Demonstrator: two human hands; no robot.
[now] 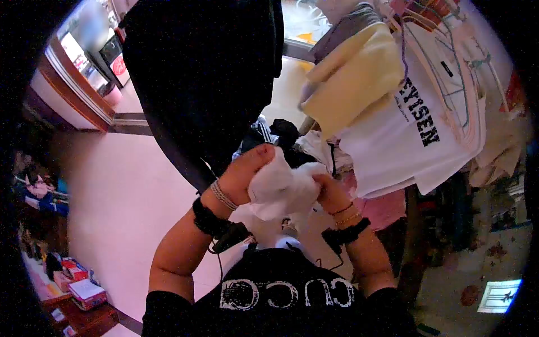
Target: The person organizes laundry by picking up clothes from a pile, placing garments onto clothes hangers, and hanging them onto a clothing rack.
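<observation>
A bunched white cloth (286, 188) hangs between my two hands in front of my chest. My left hand (244, 171) grips its left side, with the thumb lying on top. At the cloth's right edge, my right hand (329, 190) pinches the fabric, its fingers partly hidden behind it. Just beyond the cloth lies a heap of dark and white clothes (283, 132). A large black garment (202, 73) fills the upper left, near my left hand.
On the right hang a white shirt with black letters (387, 151), a yellow cloth (356, 78) and several hangers (449, 73). A red box (88, 296) stands at the lower left. Pale floor (123, 202) shows on the left.
</observation>
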